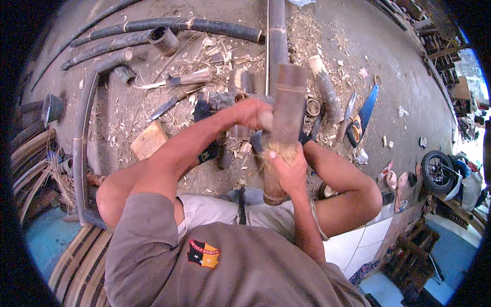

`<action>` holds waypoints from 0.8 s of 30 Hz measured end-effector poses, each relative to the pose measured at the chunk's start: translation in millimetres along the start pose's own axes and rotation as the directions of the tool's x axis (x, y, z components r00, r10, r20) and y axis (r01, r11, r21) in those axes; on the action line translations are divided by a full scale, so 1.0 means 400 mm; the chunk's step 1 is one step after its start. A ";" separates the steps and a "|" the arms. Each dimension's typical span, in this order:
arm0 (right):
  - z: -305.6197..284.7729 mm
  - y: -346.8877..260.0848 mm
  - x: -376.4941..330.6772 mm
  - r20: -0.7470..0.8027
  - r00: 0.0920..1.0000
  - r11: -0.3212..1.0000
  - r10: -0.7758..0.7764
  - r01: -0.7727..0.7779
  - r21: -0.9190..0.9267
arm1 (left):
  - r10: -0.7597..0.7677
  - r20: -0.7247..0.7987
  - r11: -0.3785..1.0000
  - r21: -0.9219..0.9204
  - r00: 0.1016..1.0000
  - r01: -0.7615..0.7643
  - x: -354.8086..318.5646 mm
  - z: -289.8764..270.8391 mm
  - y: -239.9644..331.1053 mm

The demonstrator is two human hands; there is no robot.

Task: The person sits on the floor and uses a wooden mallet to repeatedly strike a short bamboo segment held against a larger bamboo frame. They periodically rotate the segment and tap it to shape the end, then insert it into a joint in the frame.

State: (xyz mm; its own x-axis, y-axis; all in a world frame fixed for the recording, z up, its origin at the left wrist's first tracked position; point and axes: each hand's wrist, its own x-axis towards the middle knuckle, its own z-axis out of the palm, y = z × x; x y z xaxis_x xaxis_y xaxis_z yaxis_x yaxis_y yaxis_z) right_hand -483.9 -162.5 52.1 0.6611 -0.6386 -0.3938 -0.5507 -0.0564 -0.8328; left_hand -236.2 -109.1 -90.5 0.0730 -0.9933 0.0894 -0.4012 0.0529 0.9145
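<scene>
A brown bamboo tube (pixel 289 112) stands tilted in front of my lap, its lower end between my thighs. My right hand (pixel 290 171) is wrapped round its lower half, thumb on top. A clump of tan fibres (pixel 284 151) is pressed between that hand and the tube. Close by the tube's left side is my left hand (pixel 253 112), its fingers curled and blurred. Something pale (pixel 266 120) shows at its finger end; I cannot make out what it is. Behind my left hand, a short dark bamboo piece (pixel 220 100) lies across the ground.
A blue-bladed saw (pixel 365 112) and a knife (pixel 350 106) lie to the right. On the left are another knife (pixel 169 107), a wood-handled blade (pixel 189 78) and a wooden block (pixel 149 140). Long bamboo poles (pixel 199 24) lie behind, amid scattered shavings (pixel 220 48).
</scene>
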 end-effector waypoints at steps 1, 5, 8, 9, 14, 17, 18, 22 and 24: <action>-0.013 0.021 -0.021 -0.058 0.998 0.997 -0.023 0.027 0.071 | 0.103 0.007 0.977 0.185 0.995 -0.102 -0.009 0.021 -0.006; -0.062 0.072 -0.076 -0.163 0.987 0.991 -0.003 0.025 0.132 | 0.361 -0.094 0.870 0.394 0.928 -0.298 -0.054 0.098 0.043; -0.073 0.064 -0.097 -0.098 0.993 0.977 0.061 -0.039 0.210 | 0.331 -0.149 0.869 0.433 0.932 -0.239 -0.065 0.112 0.065; -0.071 0.072 -0.100 -0.083 0.993 0.979 0.080 -0.062 0.194 | 0.324 -0.175 0.875 0.430 0.930 -0.224 -0.070 0.109 0.062; -0.049 0.048 -0.119 -0.044 0.998 0.999 0.043 -0.042 0.020 | 0.304 -0.247 0.886 0.427 0.920 -0.178 -0.092 0.100 0.038; -0.038 0.054 -0.122 -0.033 0.999 1.000 0.008 -0.007 0.026 | 0.281 -0.251 0.895 0.417 0.926 -0.158 -0.098 0.099 0.033; -0.032 0.076 -0.118 -0.026 1.000 0.999 -0.014 0.015 0.030 | 0.265 -0.246 0.895 0.422 0.932 -0.144 -0.101 0.097 0.029; -0.031 0.078 -0.122 -0.009 1.000 1.000 -0.017 0.017 0.003 | 0.283 -0.256 0.898 0.409 0.924 -0.162 -0.104 0.093 0.027; -0.030 0.081 -0.123 0.002 1.000 1.000 0.002 -0.002 0.026 | 0.292 -0.260 0.893 0.418 0.920 -0.166 -0.107 0.088 0.026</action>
State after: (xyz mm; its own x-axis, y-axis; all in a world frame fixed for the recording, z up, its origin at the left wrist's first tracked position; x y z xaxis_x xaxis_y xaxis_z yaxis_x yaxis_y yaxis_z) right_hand -540.5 -141.9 49.0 0.6612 -0.6369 -0.3964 -0.5384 -0.0348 -0.8420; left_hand -275.7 -69.4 -99.0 0.1870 -0.8721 0.4523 -0.7523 0.1690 0.6368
